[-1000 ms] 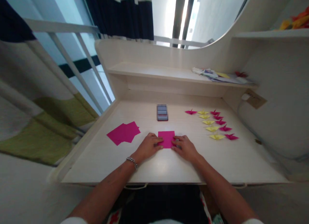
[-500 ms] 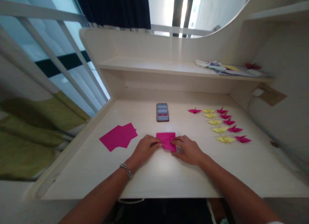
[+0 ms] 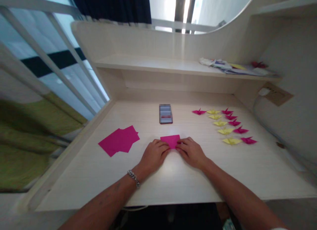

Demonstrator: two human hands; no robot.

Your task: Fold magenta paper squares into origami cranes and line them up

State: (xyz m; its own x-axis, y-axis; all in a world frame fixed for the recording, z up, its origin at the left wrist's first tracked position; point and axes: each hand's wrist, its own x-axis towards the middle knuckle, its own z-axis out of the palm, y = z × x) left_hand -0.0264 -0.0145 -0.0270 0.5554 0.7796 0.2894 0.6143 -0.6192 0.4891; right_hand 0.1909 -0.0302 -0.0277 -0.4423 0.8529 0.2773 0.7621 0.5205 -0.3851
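Observation:
A small piece of pink origami paper lies on the desk in front of me, its near edge turned up into a fold. My left hand pinches its left side, fingers over the top and thumb at the near edge. At the opposite side my right hand grips the same paper, with thumb and fingertips at the near right corner. Both thumbs lie close to the fold, and the fingers partly cover the paper. Farther left, several loose pink sheets overlap one another.
A phone lies on the desk beyond the paper. Rows of folded yellow cranes and pink cranes stand at the right. Papers rest on the shelf. A cable runs down the right wall.
The pink paper, a near square before, is now shorter front to back, its near edge folded away from me. Both hands have closed in toward its middle.

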